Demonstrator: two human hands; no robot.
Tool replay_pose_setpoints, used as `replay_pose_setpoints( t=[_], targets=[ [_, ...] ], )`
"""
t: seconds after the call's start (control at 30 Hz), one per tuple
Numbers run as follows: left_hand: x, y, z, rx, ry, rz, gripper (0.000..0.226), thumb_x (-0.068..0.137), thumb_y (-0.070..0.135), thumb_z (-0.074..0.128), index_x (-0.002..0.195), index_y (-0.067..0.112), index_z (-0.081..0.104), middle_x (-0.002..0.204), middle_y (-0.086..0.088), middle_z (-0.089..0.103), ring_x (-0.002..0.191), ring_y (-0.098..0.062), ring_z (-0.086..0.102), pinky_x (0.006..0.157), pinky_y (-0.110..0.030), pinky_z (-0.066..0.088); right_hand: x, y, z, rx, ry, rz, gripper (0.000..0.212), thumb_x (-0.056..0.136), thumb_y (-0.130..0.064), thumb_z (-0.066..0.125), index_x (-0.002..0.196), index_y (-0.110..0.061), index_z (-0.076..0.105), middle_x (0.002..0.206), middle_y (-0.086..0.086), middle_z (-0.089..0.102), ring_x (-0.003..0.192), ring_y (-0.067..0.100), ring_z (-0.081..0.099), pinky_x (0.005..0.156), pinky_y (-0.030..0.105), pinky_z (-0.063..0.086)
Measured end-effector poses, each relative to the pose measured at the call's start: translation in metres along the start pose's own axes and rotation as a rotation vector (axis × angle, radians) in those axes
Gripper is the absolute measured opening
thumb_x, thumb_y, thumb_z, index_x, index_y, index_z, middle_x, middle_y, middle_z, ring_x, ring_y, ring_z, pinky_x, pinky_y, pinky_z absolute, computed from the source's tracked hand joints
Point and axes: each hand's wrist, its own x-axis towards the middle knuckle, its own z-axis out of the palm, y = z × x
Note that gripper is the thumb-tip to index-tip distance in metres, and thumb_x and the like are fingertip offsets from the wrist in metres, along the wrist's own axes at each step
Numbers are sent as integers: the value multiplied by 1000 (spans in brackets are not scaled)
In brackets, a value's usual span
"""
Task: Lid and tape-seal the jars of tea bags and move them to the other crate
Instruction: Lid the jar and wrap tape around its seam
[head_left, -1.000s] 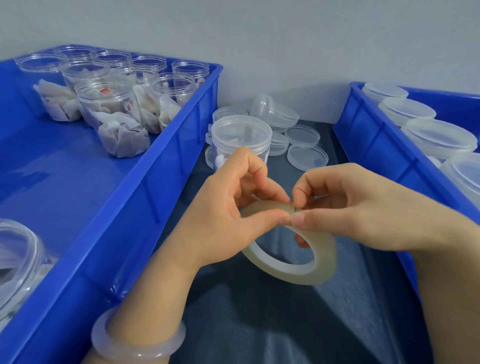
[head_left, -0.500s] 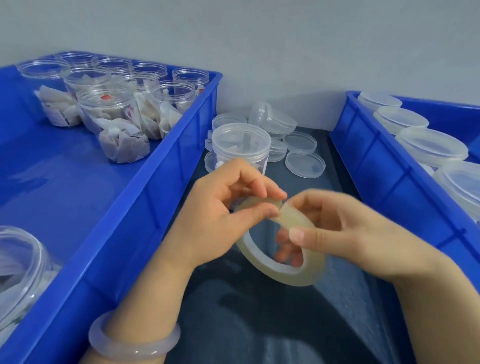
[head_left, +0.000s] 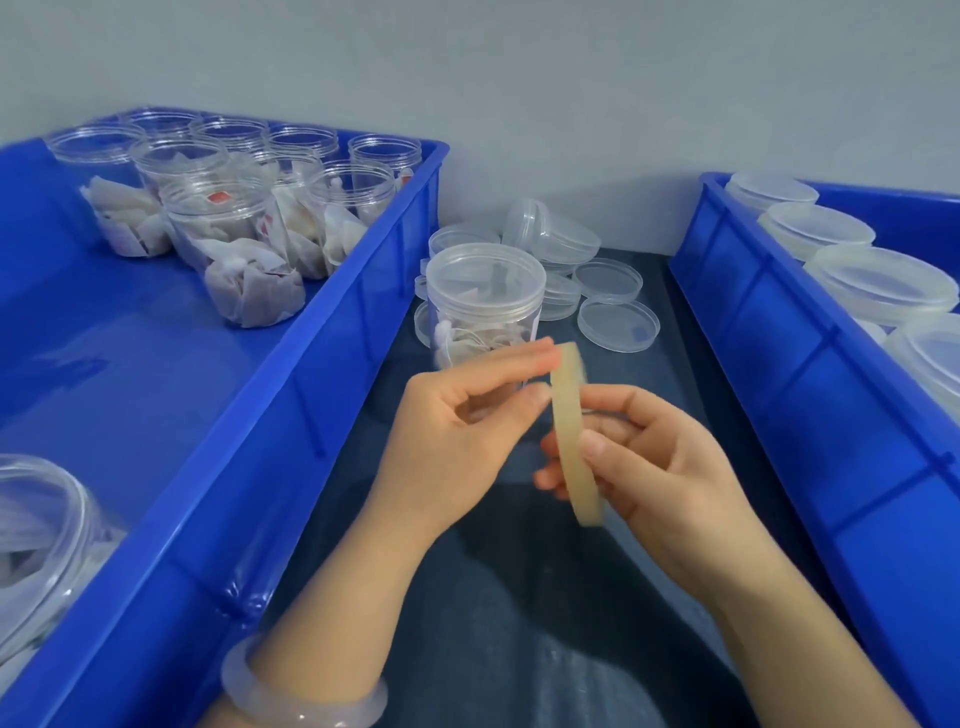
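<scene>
Both hands held the tape roll (head_left: 571, 441) above the dark surface (head_left: 519, 597), between the two blue crates. The roll stood nearly edge-on to the camera. The right hand (head_left: 665, 467) gripped it, thumb on its outer face and fingers curled behind it. The left hand (head_left: 452, 441) pinched at the roll's upper edge with thumb and forefinger; whether a loose end of tape lay between them could not be told.

Just behind the hands stood a lidded jar (head_left: 485, 306) of tea bags on the surface, with loose lids (head_left: 618, 325) near it on the far side. The left crate (head_left: 322, 374) held open jars (head_left: 234, 234) of tea bags at its far end. The right crate (head_left: 779, 364) held closed jars (head_left: 878, 283) in a row. A pale bracelet (head_left: 296, 701) circled the left wrist.
</scene>
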Motion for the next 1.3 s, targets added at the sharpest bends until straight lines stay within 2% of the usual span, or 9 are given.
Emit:
replay_pose_setpoints(
  t=[0.1,0.23,0.37,0.5,0.6,0.73,0.93,1.13,1.3],
  targets=[
    [-2,-2,2,-33,74,-107,11,80,12,71,88,16,77,89,2,76,84,-15,72,79,-30,58,3,2,2,-122,65,-48,32,75,-10,73,103,-4,59,84,12,72,72,25,71,64,35,59],
    [-4,-1,1,-13,56,-169,10,79,9,71,78,16,78,73,-3,74,70,-21,72,66,-32,60,5,3,3,-253,95,-38,30,77,-5,70,105,-4,60,89,17,71,80,35,70,73,47,58],
    [-4,-2,2,86,75,-201,11,76,12,71,71,19,78,64,-1,72,61,-19,69,60,-28,59,7,8,3,-441,94,-74,25,79,1,70,97,-17,64,84,3,73,75,22,71,67,30,58],
    [-6,-4,2,261,72,-192,8,65,26,71,68,23,77,58,6,69,59,-11,67,66,-33,59,8,12,3,-546,90,-78,26,78,-3,72,92,-23,63,79,-11,70,71,10,68,62,19,52],
    [-6,-4,4,335,82,-178,9,64,23,67,65,22,76,55,10,67,56,-5,65,65,-34,58,7,13,3,-619,80,-98,25,78,-5,72,88,-26,62,76,-20,68,68,4,65,62,14,49],
    [-4,-8,3,293,82,-183,12,71,12,67,72,17,78,60,4,70,62,-15,69,67,-38,59,8,12,6,-640,70,-128,25,78,-5,72,81,-28,61,77,-17,69,68,4,64,61,13,48],
    [-4,-6,1,-45,-24,-297,13,82,3,69,91,9,76,78,-5,75,73,-18,73,63,-24,58,9,11,1,-585,65,-107,28,79,-3,70,81,-29,62,76,-12,70,67,6,66,59,13,46],
    [-2,-8,-3,-81,-48,-333,12,82,2,68,87,9,76,78,-8,75,74,-22,73,66,-28,59,9,11,-1,-565,40,-91,26,79,-1,71,85,-26,65,81,-6,71,70,15,69,64,22,54],
    [-1,-10,1,-161,-22,-403,17,83,0,64,78,10,77,79,-9,75,73,-20,73,61,-25,57,8,11,-1,-591,59,-96,25,79,-3,71,84,-27,65,81,-9,71,71,11,68,63,17,51]
  ],
)
